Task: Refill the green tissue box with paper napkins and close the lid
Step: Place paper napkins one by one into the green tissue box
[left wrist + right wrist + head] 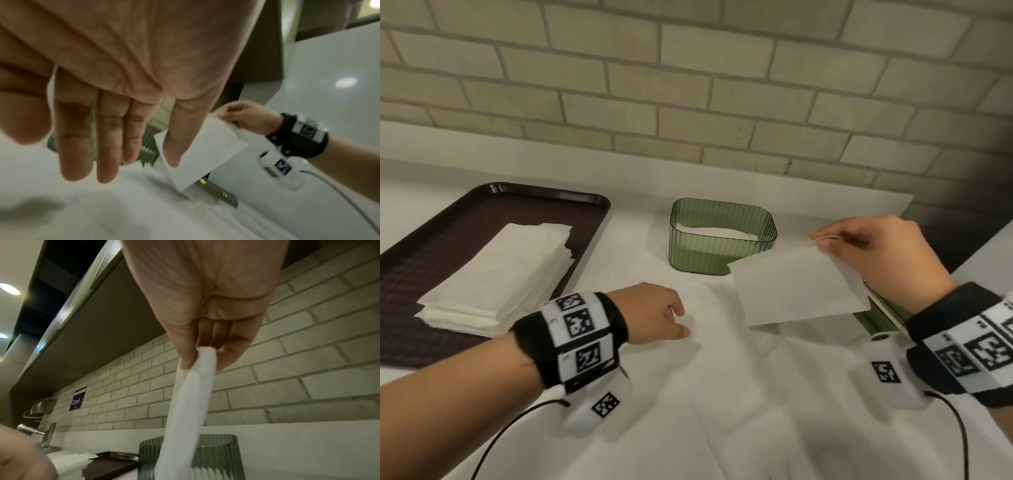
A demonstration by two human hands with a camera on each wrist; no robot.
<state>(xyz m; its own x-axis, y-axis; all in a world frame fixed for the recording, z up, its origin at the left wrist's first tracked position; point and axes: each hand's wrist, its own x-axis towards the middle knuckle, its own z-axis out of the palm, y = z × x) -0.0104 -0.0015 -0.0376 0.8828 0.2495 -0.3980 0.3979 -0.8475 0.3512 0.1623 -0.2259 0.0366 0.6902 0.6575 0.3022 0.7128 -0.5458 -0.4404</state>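
Note:
The green ribbed tissue box (722,246) stands lidless on the white cloth, with white napkins lying low inside it. My right hand (859,240) pinches one white napkin (801,287) by its far corner and holds it in the air just right of the box; the right wrist view shows the napkin (189,402) hanging from the pinching fingers. My left hand (664,315) hovers over the cloth in front of the box, fingers straight (107,129) and holding nothing. The green lid (880,315) lies under my right wrist, mostly hidden.
A dark brown tray (465,233) at the left carries a stack of white napkins (503,274). A brick wall (688,85) runs behind the counter. A faucet (41,434) stands far left along the wall. Wrist-camera cables trail toward me.

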